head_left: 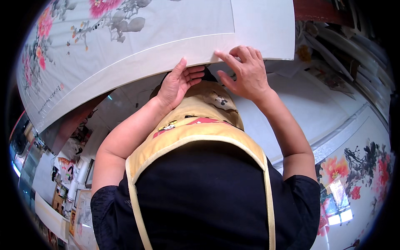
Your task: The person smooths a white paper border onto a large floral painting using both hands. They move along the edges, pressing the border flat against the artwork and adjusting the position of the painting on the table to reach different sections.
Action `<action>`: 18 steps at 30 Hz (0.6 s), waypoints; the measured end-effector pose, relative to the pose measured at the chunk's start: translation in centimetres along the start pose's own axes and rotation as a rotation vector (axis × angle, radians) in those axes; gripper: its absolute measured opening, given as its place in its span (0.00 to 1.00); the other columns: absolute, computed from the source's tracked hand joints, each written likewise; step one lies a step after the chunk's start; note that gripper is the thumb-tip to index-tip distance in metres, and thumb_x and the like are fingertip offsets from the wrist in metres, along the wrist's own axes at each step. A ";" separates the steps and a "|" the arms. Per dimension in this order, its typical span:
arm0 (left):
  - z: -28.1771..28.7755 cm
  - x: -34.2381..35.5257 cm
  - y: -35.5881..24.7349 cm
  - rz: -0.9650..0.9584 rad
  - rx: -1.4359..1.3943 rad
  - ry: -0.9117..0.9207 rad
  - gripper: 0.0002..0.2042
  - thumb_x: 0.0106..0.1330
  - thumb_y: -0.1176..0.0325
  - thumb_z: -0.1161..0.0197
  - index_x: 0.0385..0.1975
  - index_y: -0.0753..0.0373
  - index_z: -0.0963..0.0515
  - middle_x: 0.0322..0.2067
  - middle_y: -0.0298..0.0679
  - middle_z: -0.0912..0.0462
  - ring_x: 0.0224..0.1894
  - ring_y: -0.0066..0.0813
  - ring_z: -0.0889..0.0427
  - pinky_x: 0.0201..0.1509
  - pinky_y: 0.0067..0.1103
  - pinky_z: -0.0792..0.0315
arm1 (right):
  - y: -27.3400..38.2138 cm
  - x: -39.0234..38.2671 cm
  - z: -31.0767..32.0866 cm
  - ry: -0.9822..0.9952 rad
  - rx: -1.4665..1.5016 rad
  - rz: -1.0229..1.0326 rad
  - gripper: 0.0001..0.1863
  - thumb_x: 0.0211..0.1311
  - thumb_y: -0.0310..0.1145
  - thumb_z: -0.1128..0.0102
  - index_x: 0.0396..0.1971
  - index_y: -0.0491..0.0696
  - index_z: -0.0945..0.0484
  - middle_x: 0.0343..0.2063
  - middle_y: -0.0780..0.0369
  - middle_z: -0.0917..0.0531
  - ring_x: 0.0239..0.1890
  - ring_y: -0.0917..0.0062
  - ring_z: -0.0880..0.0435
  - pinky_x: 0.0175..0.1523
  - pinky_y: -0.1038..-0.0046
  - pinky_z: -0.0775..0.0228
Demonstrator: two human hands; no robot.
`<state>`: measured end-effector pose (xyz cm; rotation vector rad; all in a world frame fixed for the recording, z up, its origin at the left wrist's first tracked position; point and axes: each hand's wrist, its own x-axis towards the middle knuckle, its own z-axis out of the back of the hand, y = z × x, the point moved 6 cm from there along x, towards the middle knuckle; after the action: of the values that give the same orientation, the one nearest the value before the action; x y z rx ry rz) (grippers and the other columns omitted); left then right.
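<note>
A large painting (137,46) of pink flowers and grey leaves lies across the top, with a wide pale paper border (175,46) along its near side. My left hand (173,87) is palm up at the border's near edge. Its thumb points up to the edge, while its loosely bent fingers sit just below it. To its right, my right hand (248,71) is palm down over the border, fingers bent and apart. The index fingertip rests at or just above the paper near the edge; contact is hard to make out. I see nothing held in either hand.
Rolled and stacked papers (354,54) crowd the upper right. Another flower painting (358,179) hangs or lies at the lower right, with bright reflections on it. Assorted rolls and small items (73,175) fill the left side. My yellow apron (200,112) bulges close beneath the edge.
</note>
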<state>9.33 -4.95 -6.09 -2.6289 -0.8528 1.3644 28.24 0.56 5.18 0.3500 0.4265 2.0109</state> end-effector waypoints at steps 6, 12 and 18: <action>-0.1 0.1 -0.1 0.002 0.005 0.012 0.31 0.74 0.39 0.45 0.61 0.63 0.28 0.54 0.46 0.19 0.57 0.35 0.22 0.65 0.31 0.30 | 0.1 0.4 0.5 0.005 -0.036 0.014 0.18 0.51 0.40 0.27 0.44 0.58 0.19 0.38 0.67 0.25 0.42 0.72 0.25 0.52 0.66 0.35; -0.1 0.0 -0.2 0.000 0.004 0.004 0.31 0.74 0.39 0.44 0.61 0.63 0.27 0.54 0.47 0.19 0.57 0.35 0.21 0.64 0.31 0.30 | 0.2 0.4 0.8 -0.001 -0.027 -0.005 0.19 0.52 0.38 0.28 0.47 0.59 0.17 0.41 0.67 0.23 0.46 0.71 0.25 0.54 0.65 0.36; 0.1 0.2 -0.1 0.000 0.003 0.010 0.32 0.73 0.40 0.44 0.61 0.63 0.27 0.55 0.47 0.19 0.57 0.35 0.22 0.64 0.31 0.30 | 0.2 0.5 0.9 0.006 0.014 0.010 0.08 0.51 0.40 0.28 0.26 0.54 0.17 0.42 0.66 0.21 0.46 0.71 0.23 0.57 0.65 0.34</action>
<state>9.34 -4.73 -6.27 -2.6309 -0.8483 1.3510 28.20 1.05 6.13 0.3562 0.4437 2.0202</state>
